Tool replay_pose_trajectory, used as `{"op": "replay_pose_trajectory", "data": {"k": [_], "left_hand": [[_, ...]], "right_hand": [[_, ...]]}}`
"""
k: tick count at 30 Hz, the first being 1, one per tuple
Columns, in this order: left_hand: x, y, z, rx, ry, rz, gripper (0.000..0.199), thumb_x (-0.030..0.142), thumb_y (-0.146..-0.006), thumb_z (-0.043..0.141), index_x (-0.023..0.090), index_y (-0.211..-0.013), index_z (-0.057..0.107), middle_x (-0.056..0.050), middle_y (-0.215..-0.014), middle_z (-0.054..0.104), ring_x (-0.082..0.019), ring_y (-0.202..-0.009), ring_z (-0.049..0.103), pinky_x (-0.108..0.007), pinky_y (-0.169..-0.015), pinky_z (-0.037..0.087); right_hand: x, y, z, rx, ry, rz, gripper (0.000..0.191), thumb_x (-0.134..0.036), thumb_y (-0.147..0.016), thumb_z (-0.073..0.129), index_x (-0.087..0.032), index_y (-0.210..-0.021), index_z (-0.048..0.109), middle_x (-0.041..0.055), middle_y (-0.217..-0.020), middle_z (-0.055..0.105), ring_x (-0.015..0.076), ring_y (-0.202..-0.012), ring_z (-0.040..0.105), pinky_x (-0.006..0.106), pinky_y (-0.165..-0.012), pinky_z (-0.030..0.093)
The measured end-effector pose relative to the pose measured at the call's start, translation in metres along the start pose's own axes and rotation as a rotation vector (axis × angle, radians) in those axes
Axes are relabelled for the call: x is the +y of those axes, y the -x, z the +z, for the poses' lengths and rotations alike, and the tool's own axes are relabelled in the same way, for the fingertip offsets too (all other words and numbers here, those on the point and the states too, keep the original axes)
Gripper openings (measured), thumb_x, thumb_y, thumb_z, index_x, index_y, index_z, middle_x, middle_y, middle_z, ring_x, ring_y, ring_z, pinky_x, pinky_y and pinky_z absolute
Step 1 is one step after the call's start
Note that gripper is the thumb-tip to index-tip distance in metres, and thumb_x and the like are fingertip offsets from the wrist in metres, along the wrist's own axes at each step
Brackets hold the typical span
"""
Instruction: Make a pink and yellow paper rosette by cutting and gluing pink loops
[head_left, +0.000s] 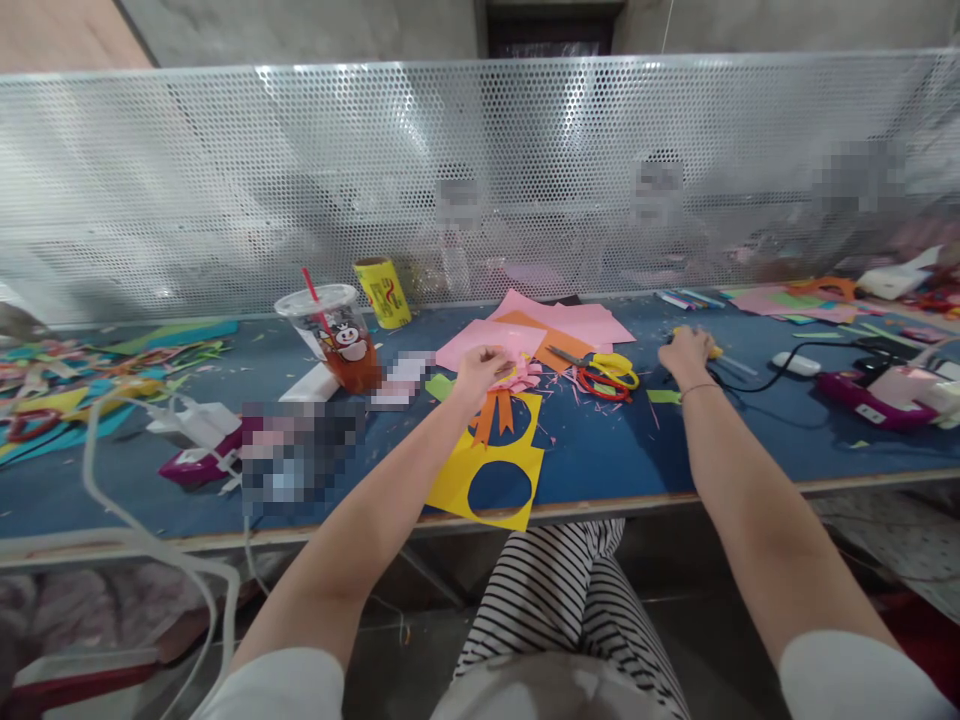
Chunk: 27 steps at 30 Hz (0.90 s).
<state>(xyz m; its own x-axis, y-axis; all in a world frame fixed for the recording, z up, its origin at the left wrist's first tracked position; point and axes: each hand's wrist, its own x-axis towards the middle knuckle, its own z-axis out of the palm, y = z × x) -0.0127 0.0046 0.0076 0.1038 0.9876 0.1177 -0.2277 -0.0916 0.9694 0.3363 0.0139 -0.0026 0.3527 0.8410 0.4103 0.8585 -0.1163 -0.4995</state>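
My left hand [484, 372] pinches the edge of a pink paper rosette [521, 376] with a yellow middle, and two orange paper tails [493, 416] hang from it. Under it lies a yellow paper sheet [495, 450] with round holes cut out. Farther right, my right hand [686, 352] is closed around a glue gun [715, 351], mostly hidden by the fingers; a pale stick and a black cord run out from it. Between the hands rest yellow-handled scissors [619, 370] and red-handled scissors [596, 385], on pink and orange paper [574, 350].
A drink cup [337, 340] with a red straw and a yellow tape roll [382, 292] stand left. Purple power strips [862, 400] lie on both sides, with cords. Paper scraps [45, 375] cover the far left. A perforated metal panel [337, 180] closes off the table's back.
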Motion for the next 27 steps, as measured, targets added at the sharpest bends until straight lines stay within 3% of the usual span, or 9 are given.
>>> {"op": "replay_pose_trajectory", "data": {"k": [1, 2, 4, 6, 8, 11, 16, 27], "left_hand": [[0.0, 0.001, 0.001, -0.004, 0.0, -0.002, 0.022, 0.024, -0.061, 0.071, 0.013, -0.066, 0.052, -0.001, -0.063, 0.059, -0.011, -0.068, 0.062, -0.029, -0.075, 0.051], [0.001, 0.001, 0.001, -0.008, 0.002, -0.002, 0.022, 0.023, -0.061, 0.071, 0.014, -0.065, 0.052, 0.0, -0.063, 0.059, -0.011, -0.068, 0.062, -0.029, -0.076, 0.051], [0.0, 0.003, 0.003, -0.023, 0.006, -0.005, 0.022, 0.023, -0.06, 0.071, 0.014, -0.063, 0.05, 0.001, -0.061, 0.058, -0.012, -0.068, 0.062, -0.029, -0.076, 0.051], [0.0, 0.004, 0.005, -0.05, 0.014, -0.016, 0.023, 0.022, -0.06, 0.071, 0.014, -0.061, 0.05, 0.001, -0.06, 0.057, -0.012, -0.071, 0.063, -0.03, -0.078, 0.051], [-0.001, 0.006, 0.008, -0.08, 0.026, -0.032, 0.022, 0.022, -0.06, 0.071, 0.013, -0.062, 0.051, -0.001, -0.063, 0.059, -0.013, -0.073, 0.063, -0.03, -0.079, 0.05], [-0.002, 0.009, 0.012, -0.115, 0.043, -0.043, 0.02, 0.022, -0.06, 0.071, 0.012, -0.065, 0.054, -0.002, -0.065, 0.061, -0.011, -0.069, 0.062, -0.029, -0.078, 0.05], [0.003, 0.014, 0.018, -0.207, 0.108, -0.031, 0.022, 0.023, -0.058, 0.073, 0.011, -0.065, 0.056, -0.001, -0.066, 0.061, -0.01, -0.067, 0.061, -0.029, -0.079, 0.049], [0.007, 0.017, 0.02, -0.246, 0.146, -0.021, 0.024, 0.024, -0.057, 0.075, 0.012, -0.064, 0.055, 0.0, -0.066, 0.06, -0.009, -0.067, 0.061, -0.03, -0.082, 0.048]], "right_hand": [[-0.011, 0.004, 0.001, 0.093, -0.036, 0.002, 0.029, -0.016, -0.071, 0.043, -0.011, -0.098, 0.053, 0.0238, -0.111, 0.05, 0.0349, -0.117, 0.037, 0.056, -0.096, 0.021], [-0.025, 0.01, 0.003, 0.087, -0.124, -0.074, 0.029, -0.018, -0.073, 0.043, -0.01, -0.099, 0.053, 0.0231, -0.112, 0.05, 0.0322, -0.116, 0.038, 0.052, -0.097, 0.022], [-0.058, 0.023, 0.011, -0.029, -0.209, -0.197, 0.022, -0.022, -0.077, 0.041, -0.014, -0.09, 0.056, 0.0141, -0.101, 0.059, 0.0214, -0.099, 0.052, 0.038, -0.09, 0.036], [-0.092, 0.041, 0.024, -0.165, -0.298, -0.305, 0.021, -0.03, -0.079, 0.044, -0.017, -0.086, 0.059, 0.0054, -0.091, 0.063, 0.0146, -0.083, 0.057, 0.029, -0.08, 0.043], [-0.12, 0.06, 0.039, -0.387, -0.539, -0.395, 0.025, -0.037, -0.077, 0.049, -0.017, -0.088, 0.059, 0.0038, -0.089, 0.063, 0.0141, -0.079, 0.057, 0.03, -0.077, 0.044], [-0.147, 0.084, 0.056, -0.425, -0.793, -0.347, 0.027, -0.037, -0.072, 0.056, -0.017, -0.09, 0.056, 0.0032, -0.088, 0.061, 0.0144, -0.08, 0.057, 0.031, -0.078, 0.045], [-0.162, 0.1, 0.058, -0.318, -1.013, -0.192, 0.024, -0.04, -0.072, 0.055, -0.02, -0.082, 0.046, 0.0001, -0.079, 0.053, 0.0134, -0.075, 0.055, 0.03, -0.07, 0.048], [-0.16, 0.101, 0.055, -0.299, -1.199, -0.237, 0.025, -0.041, -0.071, 0.056, -0.023, -0.085, 0.045, -0.0005, -0.084, 0.053, 0.0132, -0.079, 0.055, 0.03, -0.072, 0.049]]}}
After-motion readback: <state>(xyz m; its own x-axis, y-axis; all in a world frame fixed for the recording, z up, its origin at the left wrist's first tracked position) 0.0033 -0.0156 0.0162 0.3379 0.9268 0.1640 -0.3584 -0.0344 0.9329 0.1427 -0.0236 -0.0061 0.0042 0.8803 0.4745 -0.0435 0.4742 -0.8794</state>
